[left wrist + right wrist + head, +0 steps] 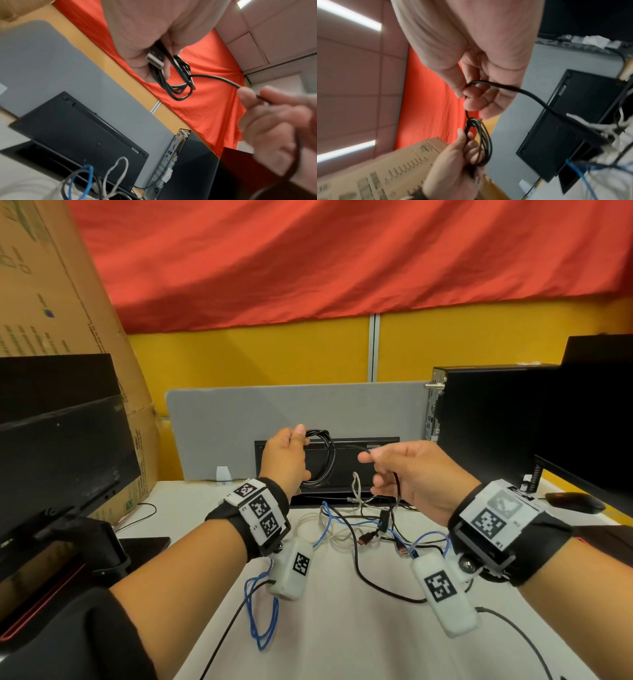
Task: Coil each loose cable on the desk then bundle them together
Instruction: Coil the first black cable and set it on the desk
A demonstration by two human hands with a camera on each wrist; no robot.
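Head view: left grip [286,455] clamped on the coiled black cable [322,458] above the table's [342,628] far edge; right grip [411,470] pinching its free end; other loose cables [356,529] lie mid-table.

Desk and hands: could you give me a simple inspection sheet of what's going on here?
Surface: white desk.
Job's things: black cable coil held up above the desk.
Clutter: upturned keyboard propped against grey divider; mouse at right.
Hands: left hand grips the coil; right hand pinches its free tail.
Cables: blue cable, white cable and black leads lie tangled, uncoiled.
Surroundings: cardboard box, monitor, computer tower, red cloth.
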